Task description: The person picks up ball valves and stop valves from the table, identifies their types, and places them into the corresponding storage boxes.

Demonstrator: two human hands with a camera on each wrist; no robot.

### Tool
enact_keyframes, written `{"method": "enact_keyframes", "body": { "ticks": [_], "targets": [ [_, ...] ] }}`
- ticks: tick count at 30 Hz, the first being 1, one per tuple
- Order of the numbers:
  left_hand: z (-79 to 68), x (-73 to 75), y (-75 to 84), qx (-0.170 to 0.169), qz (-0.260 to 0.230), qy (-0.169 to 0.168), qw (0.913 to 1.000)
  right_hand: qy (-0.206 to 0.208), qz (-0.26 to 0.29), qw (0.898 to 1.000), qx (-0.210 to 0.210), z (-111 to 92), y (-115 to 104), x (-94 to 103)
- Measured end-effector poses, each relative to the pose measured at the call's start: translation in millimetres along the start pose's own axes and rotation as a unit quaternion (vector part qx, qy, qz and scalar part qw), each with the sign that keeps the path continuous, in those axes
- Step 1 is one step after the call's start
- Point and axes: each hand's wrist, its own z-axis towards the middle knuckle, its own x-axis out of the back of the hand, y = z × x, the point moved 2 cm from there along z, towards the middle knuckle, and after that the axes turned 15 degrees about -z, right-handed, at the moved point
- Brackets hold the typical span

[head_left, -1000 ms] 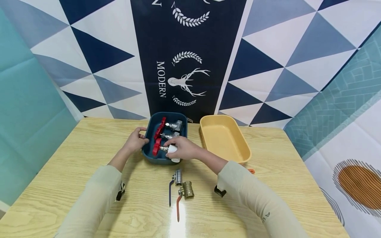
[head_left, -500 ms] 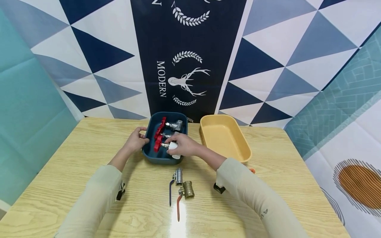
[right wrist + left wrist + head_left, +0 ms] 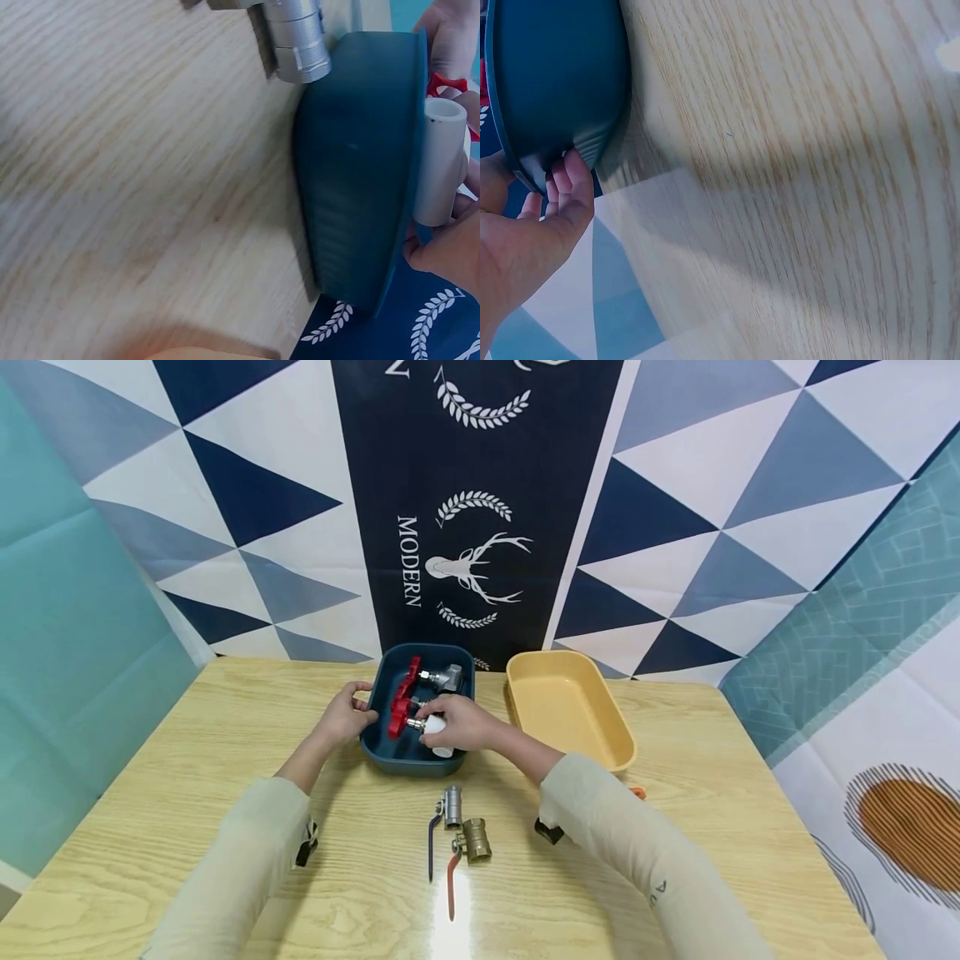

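My right hand [image 3: 467, 723] pinches the white body of a red-handled valve [image 3: 438, 737] over the near part of a dark blue bin [image 3: 408, 767]. In the right wrist view the white pipe end [image 3: 441, 161] shows just past the bin's rim. My left hand [image 3: 347, 714] holds the bin's left rim, fingers [image 3: 577, 180] against the outer wall and thumb over the edge. Inside the bin lies a metal valve [image 3: 447, 677] with a red handle [image 3: 410, 675]. Another red-handled valve beside it is partly hidden by my right hand.
A yellow bin [image 3: 572, 714] stands to the right of the blue one. On the table in front lie a silver ball valve [image 3: 452, 807] with a blue lever and a brass ball valve [image 3: 476, 840] with an orange lever. An orange tip [image 3: 637, 792] shows beside my right sleeve.
My right hand has moved the white valve slightly away from me, toward the other valves in the blue bin. The left hand keeps its place on the rim.
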Motion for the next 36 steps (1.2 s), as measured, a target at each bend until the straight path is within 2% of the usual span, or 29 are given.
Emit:
{"method": "enact_keyframes", "body": {
  "ticks": [7, 18, 28, 36],
  "targets": [
    [-0.5, 0.3, 0.2, 0.001, -0.005, 0.004, 1.0, -0.008, -0.009, 1.0, -0.005, 5, 1, -3.8],
    [-0.3, 0.2, 1.3, 0.005, -0.008, 0.006, 0.9999, -0.005, -0.017, 1.0, 0.023, 16, -3, -9.4],
    [0.8, -0.2, -0.4, 0.004, -0.013, 0.006, 0.9999, -0.022, 0.022, 0.999, 0.007, 18, -3, -17.8],
    [-0.6, -0.1, -0.9, -0.002, -0.012, 0.005, 0.9999, -0.023, 0.011, 0.999, 0.023, 20, -4, -22.2]
  ]
}}
